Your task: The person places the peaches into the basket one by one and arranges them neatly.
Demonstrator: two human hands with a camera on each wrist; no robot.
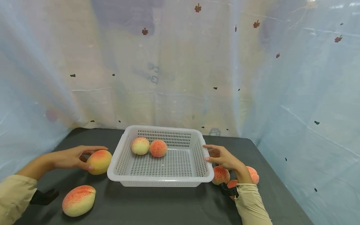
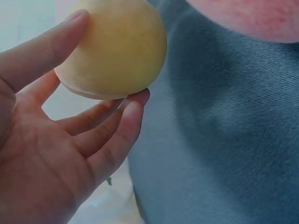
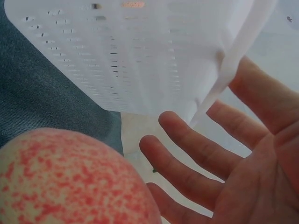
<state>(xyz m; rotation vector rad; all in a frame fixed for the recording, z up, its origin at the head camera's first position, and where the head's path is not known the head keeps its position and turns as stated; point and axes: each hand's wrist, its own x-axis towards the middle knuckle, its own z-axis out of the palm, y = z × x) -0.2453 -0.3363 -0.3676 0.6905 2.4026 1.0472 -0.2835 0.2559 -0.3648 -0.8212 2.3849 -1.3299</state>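
Observation:
In the head view, my left hand (image 1: 70, 157) holds a yellow-orange peach (image 1: 100, 163) between thumb and fingers, just left of a white plastic basket (image 1: 166, 179). Seen from the left wrist, the thumb lies along one side of this peach (image 2: 117, 51) and the fingertips are at its underside. My right hand (image 1: 225, 157) rests on the basket's right rim, with thumb and index fingertip on the edge. The right wrist view has its other fingers loosely extended beside the basket wall (image 3: 117, 60). Inside the basket sit a pale peach (image 1: 140, 146) and an orange-red peach (image 1: 158, 148).
Another peach (image 1: 79, 201) lies at the front left of the dark table (image 1: 157, 204). Several speckled peaches are on the right, one (image 1: 220, 175) by the basket, others partly hidden by my right forearm. A patterned curtain (image 1: 180, 78) hangs behind the table.

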